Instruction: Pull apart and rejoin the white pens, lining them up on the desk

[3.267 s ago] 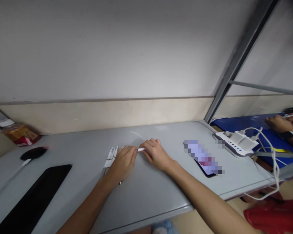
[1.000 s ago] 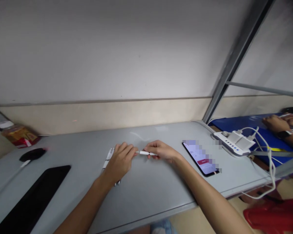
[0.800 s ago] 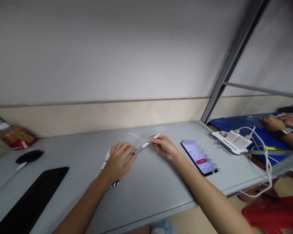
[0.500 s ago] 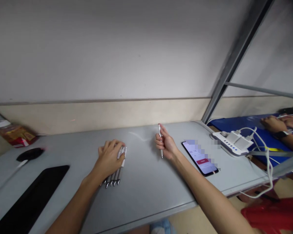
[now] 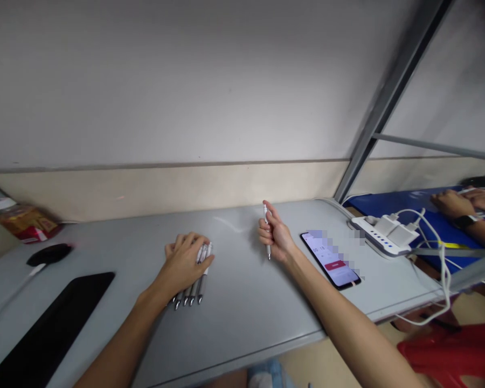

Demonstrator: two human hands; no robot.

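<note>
Several white and grey pens (image 5: 192,291) lie side by side on the grey table (image 5: 242,307), their metal tips toward the front edge. My left hand (image 5: 187,262) rests over their upper ends, its fingers bent around the bunch and its thumb along the right side. My right hand (image 5: 275,235) is closed around a single white and grey pen (image 5: 268,250), held nearly upright with its tip down. The index finger of that hand reaches up by the pen's top end. My left palm hides part of the bunch.
Right of my right hand lies a lit phone (image 5: 331,261), then a power strip (image 5: 380,237) with plugs and white cables. A bottle (image 5: 26,222), black round object (image 5: 49,254) and black slab (image 5: 56,328) are left. Another person's hands (image 5: 455,205) rest at the blue table.
My left hand and the pens' upper ends have shifted slightly right, and the rightmost pen stands a little apart from the others. My right index finger has straightened upward beside the held pen.
</note>
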